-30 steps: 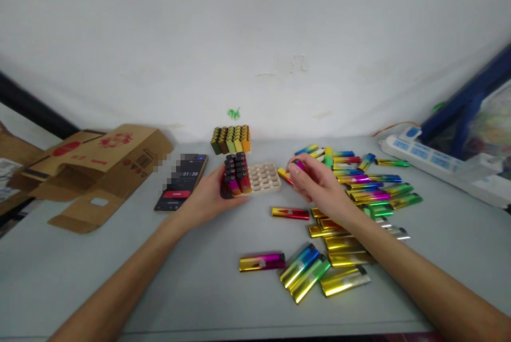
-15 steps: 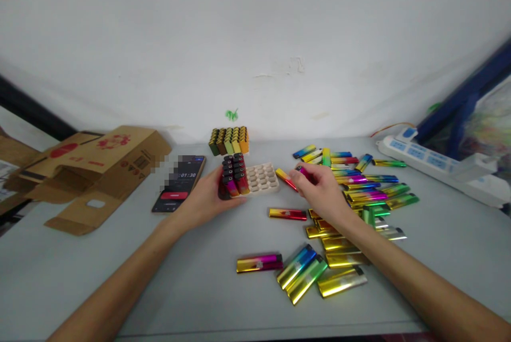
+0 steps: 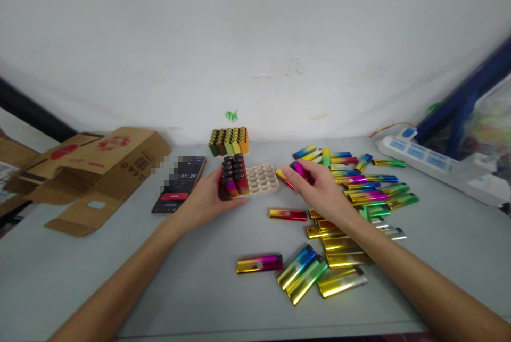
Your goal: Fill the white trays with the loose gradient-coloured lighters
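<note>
My left hand (image 3: 204, 194) grips the left end of a pale tray (image 3: 274, 185) with rows of cells. Black-topped lighters (image 3: 235, 172) stand upright in the tray's left part; the cells on its right hold nothing. Between the thumb and fingers of my right hand (image 3: 321, 188) is a purple lighter (image 3: 300, 169), its dark top pointing up and left. Just beyond that hand lies a yellow-and-red lighter (image 3: 283, 177), partly covered by the thumb. Another yellow-and-red lighter (image 3: 287, 214) rests on the table in front of the tray.
Many shiny lighters (image 3: 365, 195) lie spread on the right, several more (image 3: 301, 273) nearer the front. A block of upright lighters (image 3: 229, 141) stands by the wall. A phone (image 3: 179, 185) and an open cardboard box (image 3: 107, 166) are left; a power strip (image 3: 437, 164) is far right.
My right hand has shifted slightly to the left, and the purple lighter has tilted up so more of it shows. My left hand and the tray have stayed in place.
</note>
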`<state>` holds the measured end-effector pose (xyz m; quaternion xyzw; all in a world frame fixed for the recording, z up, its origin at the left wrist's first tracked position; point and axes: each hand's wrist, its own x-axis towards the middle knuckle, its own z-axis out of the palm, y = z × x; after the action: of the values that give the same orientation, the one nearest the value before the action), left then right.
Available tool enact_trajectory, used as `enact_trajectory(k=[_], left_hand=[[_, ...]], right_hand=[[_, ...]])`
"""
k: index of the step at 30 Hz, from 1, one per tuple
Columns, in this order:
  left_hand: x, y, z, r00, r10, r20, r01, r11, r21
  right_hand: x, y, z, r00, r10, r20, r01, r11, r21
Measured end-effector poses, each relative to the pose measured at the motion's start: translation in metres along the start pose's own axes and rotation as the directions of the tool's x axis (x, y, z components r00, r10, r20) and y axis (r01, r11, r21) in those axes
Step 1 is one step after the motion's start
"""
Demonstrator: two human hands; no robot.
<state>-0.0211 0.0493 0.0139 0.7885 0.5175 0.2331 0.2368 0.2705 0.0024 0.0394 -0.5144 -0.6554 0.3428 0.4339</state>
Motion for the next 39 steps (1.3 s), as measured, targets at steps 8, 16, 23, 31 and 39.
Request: enact_trajectory(k=[8,16,23,31,39], left_hand=[[0.001,0.000,-0.002,0.999,-0.034,0.014,0.035,0.998,-0.049],[0.001,-0.002,-0.001,0.997,-0.078,0.012,0.078,0.997,-0.026],[0.000,0.003,-0.003,0.998,-0.064,0.014,0.064,0.997,0.035],[-0.001,0.003,-0.003,0.999,-0.050,0.009,0.049,0.997,0.055],[0.000,0.003,-0.003,0.999,-0.036,0.025,0.035,0.999,0.025]], right_hand=[[0.021,-0.005,-0.007,0.960,-0.223,0.168,0.223,0.975,0.018],[0.065,-0.013,0.014,0.925,-0.226,0.306,0.256,0.965,-0.061],[0.089,-0.004,0.026,0.879,-0.268,0.395,0.369,0.906,-0.207],[0.098,-0.006,0.024,0.821,-0.265,0.506,0.439,0.859,-0.263],[0.077,0.000,-0.006,0.868,-0.281,0.410,0.410,0.870,-0.272]])
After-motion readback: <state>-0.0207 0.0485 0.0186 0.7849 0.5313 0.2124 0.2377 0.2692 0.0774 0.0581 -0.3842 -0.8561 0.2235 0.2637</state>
